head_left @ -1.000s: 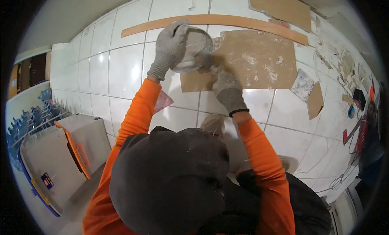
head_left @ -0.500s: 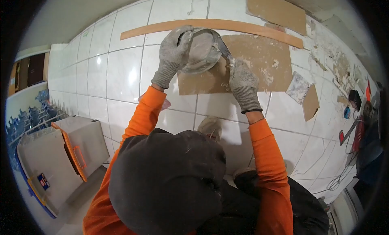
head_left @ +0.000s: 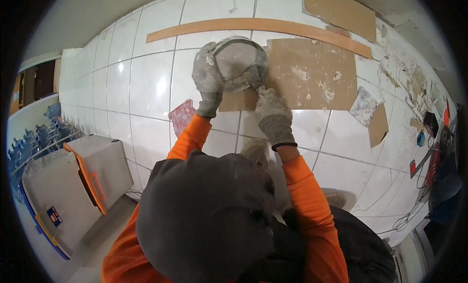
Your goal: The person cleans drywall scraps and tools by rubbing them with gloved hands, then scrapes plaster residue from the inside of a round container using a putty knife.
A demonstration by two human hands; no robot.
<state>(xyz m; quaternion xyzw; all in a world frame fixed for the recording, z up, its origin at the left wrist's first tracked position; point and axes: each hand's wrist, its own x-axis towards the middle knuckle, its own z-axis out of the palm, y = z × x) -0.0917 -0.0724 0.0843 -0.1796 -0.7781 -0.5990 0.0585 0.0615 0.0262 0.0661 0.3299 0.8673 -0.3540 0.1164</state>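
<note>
Clasping bowl (head_left: 261, 56) by left side — left grip (head_left: 207, 73); scraper (head_left: 254, 77) — in right grip (head_left: 274, 107).

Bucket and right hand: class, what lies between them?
The head view shows a scraper between them: its blade overlaps the bucket there, and the right hand holds its other end.

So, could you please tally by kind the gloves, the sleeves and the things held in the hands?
Grey gloves: 2
Orange sleeves: 2
Round container: 1
Bladed tool: 1
Total: 6
</note>
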